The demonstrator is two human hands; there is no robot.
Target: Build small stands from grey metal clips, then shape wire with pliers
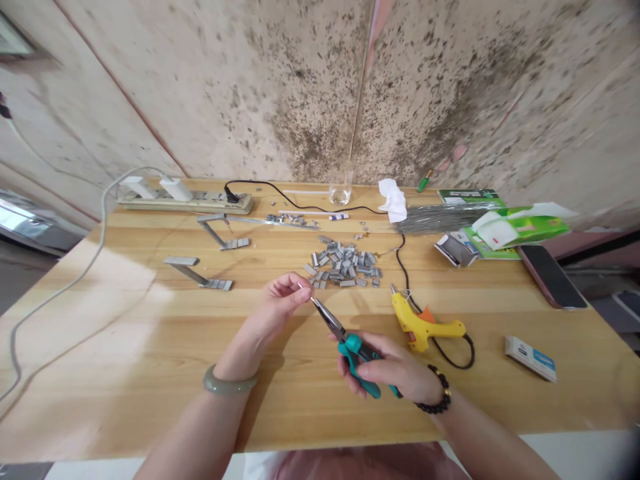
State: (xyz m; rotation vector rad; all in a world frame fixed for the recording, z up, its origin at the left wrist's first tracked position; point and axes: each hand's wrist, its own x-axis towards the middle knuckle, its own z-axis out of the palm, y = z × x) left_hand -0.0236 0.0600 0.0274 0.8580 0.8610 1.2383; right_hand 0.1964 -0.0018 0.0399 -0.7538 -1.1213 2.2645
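My right hand (377, 367) is wrapped round the teal and black handles of long-nose pliers (354, 347). Their metal tips point up and left, reaching the fingertips of my left hand (285, 300). Thumb and forefinger of that hand pinch a small thin piece (301, 287), perhaps wire, too small to make out clearly. Just beyond my hands lies a heap of grey metal staple strips (347, 263). Two angular shapes built of such strips stand to the left, a nearer one (187, 270) and a farther one (220, 233).
A yellow glue gun (425, 323) lies right of the pliers, its black cord running back. Behind are a power strip (200, 202), a glass (340, 190), a bundle of wires (440, 219) and a green tissue pack (525, 227). A phone (553, 277) and small box (531, 359) lie rightward.
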